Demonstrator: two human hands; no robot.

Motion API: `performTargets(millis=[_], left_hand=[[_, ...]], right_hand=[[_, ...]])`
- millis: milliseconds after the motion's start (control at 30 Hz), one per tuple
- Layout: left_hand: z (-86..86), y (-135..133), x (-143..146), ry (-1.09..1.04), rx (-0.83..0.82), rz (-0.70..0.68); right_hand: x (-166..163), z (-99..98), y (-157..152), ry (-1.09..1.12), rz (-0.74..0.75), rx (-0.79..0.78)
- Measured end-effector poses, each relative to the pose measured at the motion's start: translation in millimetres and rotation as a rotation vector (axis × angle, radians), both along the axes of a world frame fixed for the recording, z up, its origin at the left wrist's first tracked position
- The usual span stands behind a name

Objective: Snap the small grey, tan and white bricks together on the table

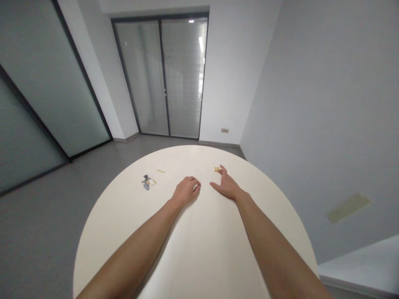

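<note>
My left hand (pixel 187 191) rests on the round white table (pixel 199 249) near its middle, fingers curled in toward the thumb. A pale patch shows between thumb and fingers; whether it is a small object or the tabletop I cannot make out. To its right, my right hand (pixel 228 185) is open, the thumb stretched out to the left and the fingers reaching forward. A small flat yellow piece (pixel 217 169) lies at its fingertips, partly behind them; whether they touch it is unclear.
A little pile of grey, white and yellow pieces (pixel 147 183) lies on the left side of the table. Just beyond it is a thin yellow strip (pixel 161 171). A grey wall (pixel 311 124) stands close on the right, and a glass door (pixel 162 79) is behind the table.
</note>
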State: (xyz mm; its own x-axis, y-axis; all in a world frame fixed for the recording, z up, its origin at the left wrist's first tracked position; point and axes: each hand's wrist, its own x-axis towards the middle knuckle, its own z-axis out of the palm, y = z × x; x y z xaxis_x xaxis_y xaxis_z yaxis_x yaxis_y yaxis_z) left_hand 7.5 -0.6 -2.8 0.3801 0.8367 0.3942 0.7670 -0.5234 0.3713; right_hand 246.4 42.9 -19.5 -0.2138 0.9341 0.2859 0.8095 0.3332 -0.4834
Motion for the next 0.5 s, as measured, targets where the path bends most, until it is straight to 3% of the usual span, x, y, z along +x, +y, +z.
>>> performTargets(millis=[233,500], left_hand=[[0.7,-0.3,0.2,0.014,-0.014,0.012],[-1.4,0.5,-0.5,0.007,0.004,0.020]], right_hand=[[3.6,-2.2,6.2,0.046,0.024,-0.011],[-8.8,-5.3,-2.9,-0.045,-0.101,0.058]])
